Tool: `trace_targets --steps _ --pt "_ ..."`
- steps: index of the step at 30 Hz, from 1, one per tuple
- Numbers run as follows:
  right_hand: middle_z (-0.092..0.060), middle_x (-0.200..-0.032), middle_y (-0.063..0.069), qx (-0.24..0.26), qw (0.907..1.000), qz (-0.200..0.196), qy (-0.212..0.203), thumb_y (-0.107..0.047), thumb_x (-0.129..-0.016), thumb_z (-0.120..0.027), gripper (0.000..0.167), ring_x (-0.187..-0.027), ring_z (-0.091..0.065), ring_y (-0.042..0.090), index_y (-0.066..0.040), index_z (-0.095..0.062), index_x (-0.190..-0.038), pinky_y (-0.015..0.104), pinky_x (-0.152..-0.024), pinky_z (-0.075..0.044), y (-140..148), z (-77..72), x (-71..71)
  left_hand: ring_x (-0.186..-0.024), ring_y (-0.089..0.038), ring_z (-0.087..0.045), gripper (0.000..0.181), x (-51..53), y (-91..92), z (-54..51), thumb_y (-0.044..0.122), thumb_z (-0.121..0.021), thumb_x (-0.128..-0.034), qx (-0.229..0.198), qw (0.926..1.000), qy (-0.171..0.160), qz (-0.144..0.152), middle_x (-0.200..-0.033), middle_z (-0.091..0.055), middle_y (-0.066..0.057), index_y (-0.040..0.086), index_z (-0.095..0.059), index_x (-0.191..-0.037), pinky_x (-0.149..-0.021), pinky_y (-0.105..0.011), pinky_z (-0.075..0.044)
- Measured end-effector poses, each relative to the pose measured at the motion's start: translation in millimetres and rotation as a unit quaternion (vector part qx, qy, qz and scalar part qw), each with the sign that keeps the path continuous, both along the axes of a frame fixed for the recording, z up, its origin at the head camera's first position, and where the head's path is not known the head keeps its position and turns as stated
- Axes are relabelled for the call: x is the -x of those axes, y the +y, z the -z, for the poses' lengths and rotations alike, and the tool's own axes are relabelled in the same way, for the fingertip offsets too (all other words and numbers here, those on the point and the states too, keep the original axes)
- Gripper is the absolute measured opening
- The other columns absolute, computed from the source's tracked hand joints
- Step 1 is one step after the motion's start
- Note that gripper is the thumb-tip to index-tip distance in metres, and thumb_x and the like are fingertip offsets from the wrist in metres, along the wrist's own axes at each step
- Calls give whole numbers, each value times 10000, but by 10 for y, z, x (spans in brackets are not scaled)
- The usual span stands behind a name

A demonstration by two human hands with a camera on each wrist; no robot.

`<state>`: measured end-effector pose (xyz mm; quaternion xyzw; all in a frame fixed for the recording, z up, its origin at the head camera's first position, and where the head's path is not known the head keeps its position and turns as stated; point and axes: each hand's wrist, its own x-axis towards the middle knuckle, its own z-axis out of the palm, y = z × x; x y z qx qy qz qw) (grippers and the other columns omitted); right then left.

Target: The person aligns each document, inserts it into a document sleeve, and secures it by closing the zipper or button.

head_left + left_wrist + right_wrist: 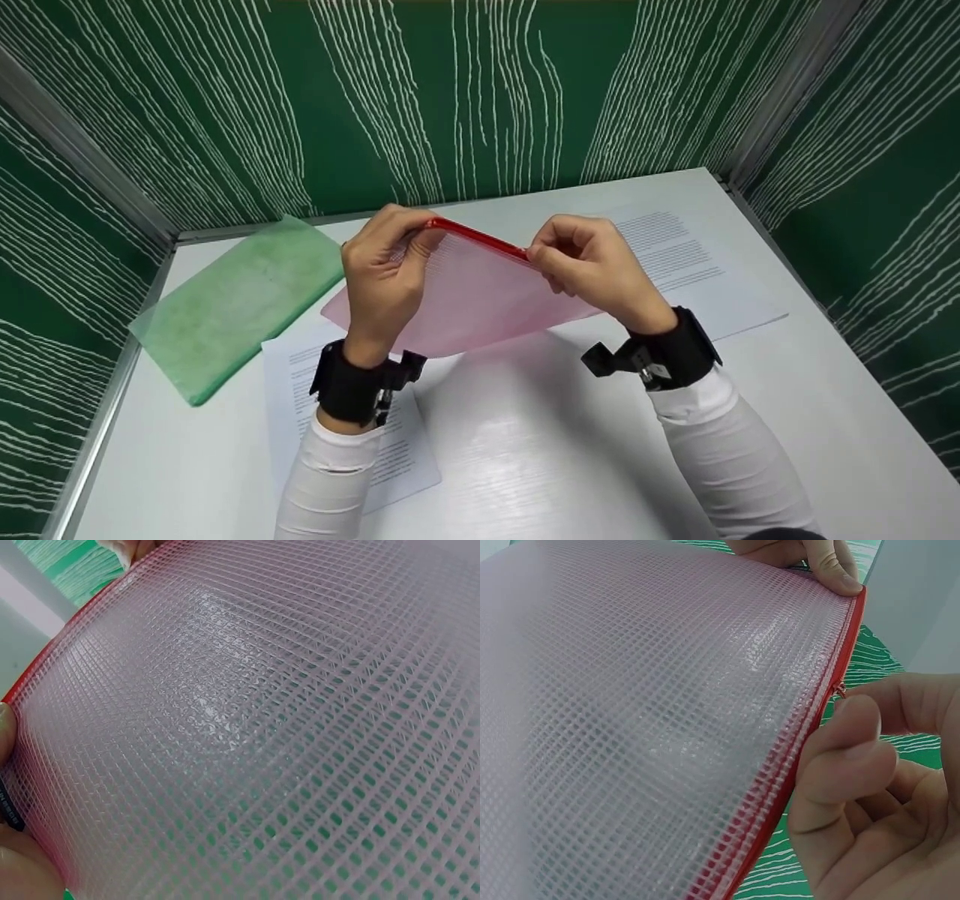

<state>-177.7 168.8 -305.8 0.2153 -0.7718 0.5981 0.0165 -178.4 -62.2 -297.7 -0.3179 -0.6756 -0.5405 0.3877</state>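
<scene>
A translucent pink mesh zipper pouch (pixel 487 300) hangs above the table, its red zipper edge (pixel 480 235) uppermost and sloping down to the right. With thumb and fingers my left hand (pixel 384 274) grips the left end of that edge. My right hand (pixel 592 266) is farther along it; in the right wrist view its thumb and index finger pinch the small metal zipper pull (pixel 840 691). The mesh (pixel 247 735) fills most of the left wrist view. Whether anything lies inside the pouch cannot be told.
A green zipper pouch (pixel 247 300) lies at the table's left. Printed sheets (pixel 409 457) lie below my left wrist, and more printed sheets (pixel 675 255) are at the back right, partly behind my right hand. Green walls with white lines (pixel 510 97) enclose the white table (pixel 510 465).
</scene>
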Motion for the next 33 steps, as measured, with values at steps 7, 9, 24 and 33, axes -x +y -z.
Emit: trace_targets --steps 7,9,24,33 --pt "-493 -559 73 42 10000 2 -28 -48 -847 -582 103 -465 -423 167 -8 -590 -753 236 -411 -333 10 3 -11 -740 -124 -591 84 -15 -2 -5 79 -672 -813 31 10000 39 -6 -800 -646 -39 26 -691 -876 -652 -264 -491" --pt "-495 -558 72 51 10000 -14 -19 -52 -849 -586 106 -461 -425 165 -4 -589 -755 237 -408 -335 17 8 -11 -743 -127 -593 83 -19 -5 -11 76 -673 -811 -2 10000 41 -10 -799 -647 -41 24 -692 -874 -654 -266 -492" --pt "-489 -556 90 21 9999 54 -103 -53 -850 -589 103 -462 -413 170 -13 -596 -755 239 -411 -325 66 38 -16 -727 -141 -577 81 -38 -41 -42 65 -681 -798 -152 9998 -2 -95 -772 -637 -41 30 -696 -870 -641 -265 -486" --pt "-490 -553 52 -202 9997 94 -84 -70 -848 -584 103 -466 -433 141 -12 -599 -764 227 -409 -341 122 72 -12 -729 -138 -573 85 -14 -76 -31 60 -687 -792 -125 9997 17 -213 -768 -635 -44 35 -697 -873 -654 -257 -477"
